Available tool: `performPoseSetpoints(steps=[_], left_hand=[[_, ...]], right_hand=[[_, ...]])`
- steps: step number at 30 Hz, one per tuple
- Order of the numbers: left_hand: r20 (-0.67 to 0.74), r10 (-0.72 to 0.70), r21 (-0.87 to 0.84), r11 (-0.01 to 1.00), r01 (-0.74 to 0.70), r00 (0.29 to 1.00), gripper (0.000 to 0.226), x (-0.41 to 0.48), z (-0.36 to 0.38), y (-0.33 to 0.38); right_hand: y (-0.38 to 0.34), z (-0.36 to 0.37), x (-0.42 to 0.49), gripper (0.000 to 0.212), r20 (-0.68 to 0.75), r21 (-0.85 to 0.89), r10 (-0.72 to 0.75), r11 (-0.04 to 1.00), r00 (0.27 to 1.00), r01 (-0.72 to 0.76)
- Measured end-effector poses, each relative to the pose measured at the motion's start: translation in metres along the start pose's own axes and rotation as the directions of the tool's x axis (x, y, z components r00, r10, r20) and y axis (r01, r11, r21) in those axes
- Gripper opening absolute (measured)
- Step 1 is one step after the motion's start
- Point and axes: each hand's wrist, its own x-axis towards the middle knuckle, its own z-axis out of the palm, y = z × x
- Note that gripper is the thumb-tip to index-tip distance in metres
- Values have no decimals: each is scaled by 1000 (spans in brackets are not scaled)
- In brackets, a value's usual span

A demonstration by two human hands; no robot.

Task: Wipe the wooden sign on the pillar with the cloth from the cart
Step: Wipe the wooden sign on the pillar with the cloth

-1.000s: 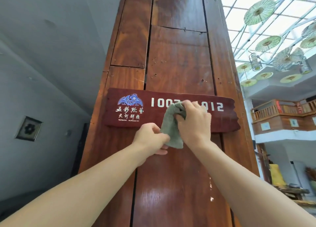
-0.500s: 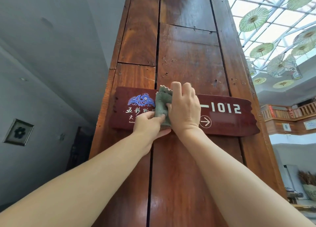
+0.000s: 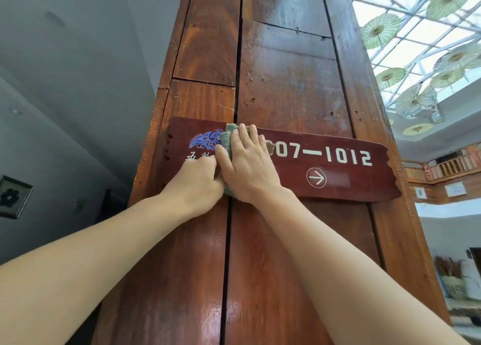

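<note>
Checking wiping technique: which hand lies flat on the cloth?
The right hand: its straight fingers press the grey cloth against the sign. The left hand is curled, knuckles up, beside the cloth's lower edge.

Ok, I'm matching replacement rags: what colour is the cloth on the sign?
Grey-green; the cloth shows best in the head view, under the right hand.

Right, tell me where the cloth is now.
Head view: the cloth is pressed flat on the left part of the wooden sign under the right hand, just right of the blue logo, with the left hand against its lower left edge.
</note>
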Motion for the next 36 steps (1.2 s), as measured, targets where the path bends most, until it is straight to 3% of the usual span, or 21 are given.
performPoseSetpoints(steps=[3,6,10,12,15,18,21,24,28,30,33,35,36], left_hand=[[-64,-17,222,974,31,998,33,-7,-1,-2],[-111,-61,303,949,92,992,45,-23,8,-11],[-160,4,424,903,65,987,50,-43,15,-30],[-181,36,429,902,46,983,49,-49,14,-40],[-197,114,498,867,-1,974,50,-54,15,-50],[-230,272,587,804,-89,934,45,-55,15,-53],[-255,411,678,722,-141,875,45,-51,15,-53],[-192,260,680,730,-63,946,87,-52,25,-58],[-173,228,673,738,-55,958,97,-58,36,-70],[-182,232,665,745,-54,955,96,-59,38,-72],[-201,247,644,762,-61,948,94,-57,41,-74],[-200,255,644,762,-69,946,93,-57,44,-76],[-202,257,643,763,-70,945,93,-57,44,-77]], right_hand=[[-8,6,4,77,10,-35,32,999,999,-31],[-14,15,0,77,-17,-65,-2,998,1000,1],[-34,34,-4,72,-83,-112,-103,989,991,93],[-40,37,-2,67,-82,-116,-185,978,979,175],[-32,34,-3,59,-22,-177,-418,896,908,408],[-16,24,-2,58,54,-241,-494,837,868,492],[1,18,-1,59,29,-249,-432,870,902,425],[10,19,0,59,-72,-220,-286,939,955,265],[-11,30,6,62,-184,-88,31,995,983,-48],[-23,36,-1,61,-162,-73,-76,995,984,65],[-13,28,-8,59,-8,-161,-462,876,887,455],[7,15,1,58,91,-243,-541,802,836,546],[14,10,8,58,91,-270,-518,809,850,522]])
